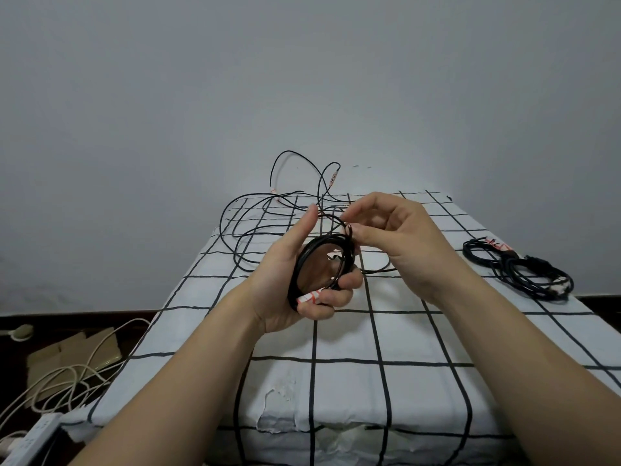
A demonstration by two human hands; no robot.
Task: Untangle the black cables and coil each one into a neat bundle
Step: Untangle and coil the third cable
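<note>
While the left hand [295,287] curls round the upright coil [300,264] of black cable above the bed [369,331], thumb raised, the right hand [396,237], nearer the free strand, pinches it at the coil's top, its slack [250,230] trailing beyond both hands toward the far edge.

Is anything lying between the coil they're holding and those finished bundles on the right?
Nothing solid: only bare checked sheet and one loose cable strand under the right hand lie between the coil and the bundles.
</note>
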